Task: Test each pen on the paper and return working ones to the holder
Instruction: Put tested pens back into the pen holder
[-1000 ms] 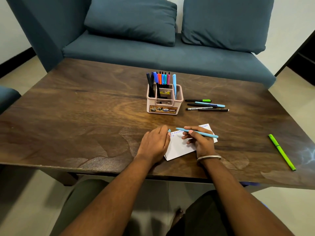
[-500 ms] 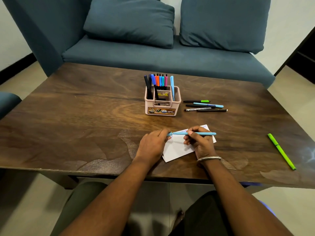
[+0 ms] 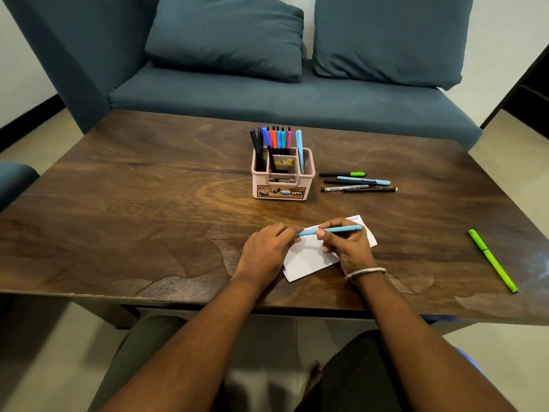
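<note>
Both hands meet over the paper [image 3: 309, 257], a white sheet lying on the wooden surface [image 3: 148, 203] near its front edge. Right hand [image 3: 347, 248] has its fingers curled round the barrel of a light blue pen [image 3: 332, 230], which lies nearly level just above the sheet. Left hand [image 3: 267, 251], knuckles up and fingers bent, pinches the pen's left end between its fingertips. A row of small blue marks runs along the paper's far edge. Behind the hands stands the pink holder [image 3: 282, 185] with a cluster of coloured pens upright in it. Just to its right, five loose pens [image 3: 356, 182] lie side by side on the surface. Well apart, near the right edge, lies a green pen [image 3: 493, 260]. A metal bangle [image 3: 365, 272] circles the right wrist.
</note>
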